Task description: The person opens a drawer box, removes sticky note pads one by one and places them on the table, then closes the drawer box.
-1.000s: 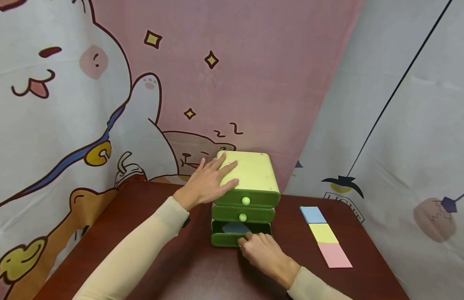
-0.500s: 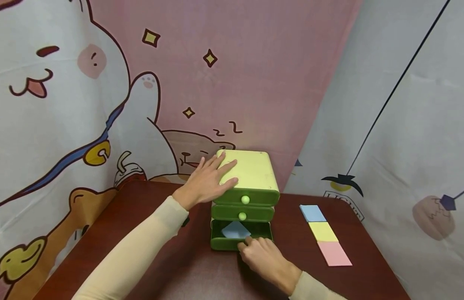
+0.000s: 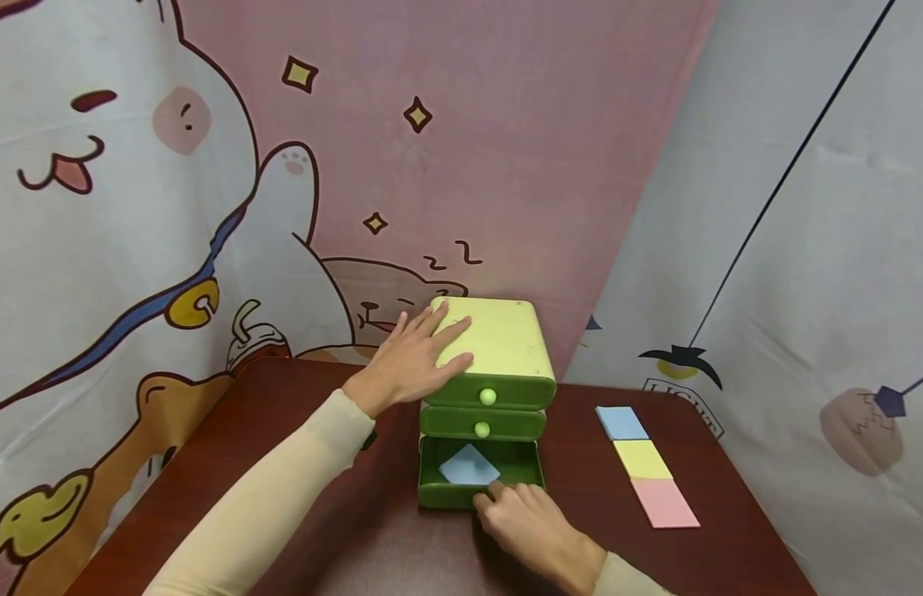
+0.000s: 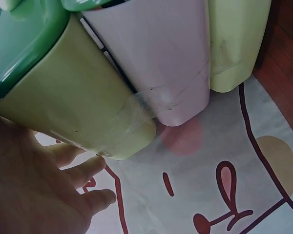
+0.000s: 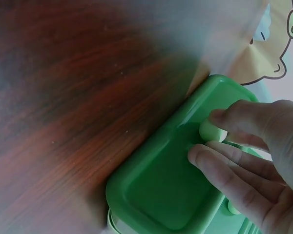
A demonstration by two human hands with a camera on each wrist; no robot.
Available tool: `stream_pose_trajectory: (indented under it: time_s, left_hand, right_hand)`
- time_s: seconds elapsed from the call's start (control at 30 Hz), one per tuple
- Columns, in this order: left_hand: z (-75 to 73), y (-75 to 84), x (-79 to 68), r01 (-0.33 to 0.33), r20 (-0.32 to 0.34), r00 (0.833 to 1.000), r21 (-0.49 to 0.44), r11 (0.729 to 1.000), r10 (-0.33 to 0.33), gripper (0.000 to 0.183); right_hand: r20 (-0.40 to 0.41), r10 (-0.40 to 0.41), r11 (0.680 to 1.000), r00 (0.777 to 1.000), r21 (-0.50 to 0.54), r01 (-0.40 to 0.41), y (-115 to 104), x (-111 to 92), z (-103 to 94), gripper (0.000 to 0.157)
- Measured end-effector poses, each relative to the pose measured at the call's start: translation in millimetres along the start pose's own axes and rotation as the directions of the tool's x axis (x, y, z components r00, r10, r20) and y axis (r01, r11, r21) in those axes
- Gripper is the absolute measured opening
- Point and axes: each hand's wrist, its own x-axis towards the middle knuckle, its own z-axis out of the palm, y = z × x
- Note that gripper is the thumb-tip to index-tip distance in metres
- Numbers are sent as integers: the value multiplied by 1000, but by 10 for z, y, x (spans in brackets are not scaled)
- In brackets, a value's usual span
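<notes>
A small three-tier drawer unit (image 3: 498,335) with a yellow top and green drawer fronts stands near the back of the table. Its bottom drawer (image 3: 431,497) is pulled out, and a blue square of paper (image 3: 469,466) lies inside. With fingers spread, my left hand (image 3: 409,364) rests on the left part of the top; the left wrist view shows that hand (image 4: 44,180) along the unit's edge. My right hand (image 3: 531,521) is at the bottom drawer's front, and in the right wrist view its thumb and fingers pinch the round light-green knob (image 5: 211,131).
To the right of the unit, blue (image 3: 622,423), yellow (image 3: 643,459) and pink (image 3: 665,503) paper squares lie in a row on the dark red-brown table (image 3: 342,530). A cartoon-printed cloth (image 3: 521,165) hangs right behind the table.
The bottom drawer has slid further out toward me with my right hand at its knob, showing more of the blue paper. My left hand has stayed on the top.
</notes>
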Motion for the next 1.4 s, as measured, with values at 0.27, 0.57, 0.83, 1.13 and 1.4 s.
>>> stream_pose_trajectory:
  time_s: [0.27, 0.57, 0.83, 1.13, 1.4]
  left_hand:
    - [13, 0, 14, 3, 5, 1000, 7, 1000, -3, 81]
    - [15, -1, 0, -2, -6, 1000, 4, 1000, 2, 82]
    - [25, -8, -5, -1, -13, 1000, 4, 1000, 2, 81]
    - [16, -3, -3, -9, -18, 1000, -1, 1000, 9, 80]
    - [18, -4, 0, -3, -8, 1000, 5, 1000, 3, 81]
  right_hand:
    - [-108, -34, 999, 994, -15, 33, -17, -48, 13, 36]
    - [-163, -65, 998, 984, -9, 65, -30, -108, 24, 38]
    - [-187, -69, 997, 980, 12, 72, -46, -137, 22, 37]
    - [-214, -97, 994, 972, 27, 105, -47, -188, -16, 31]
    - [-243, -117, 991, 963, 39, 130, -50, -218, -33, 15]
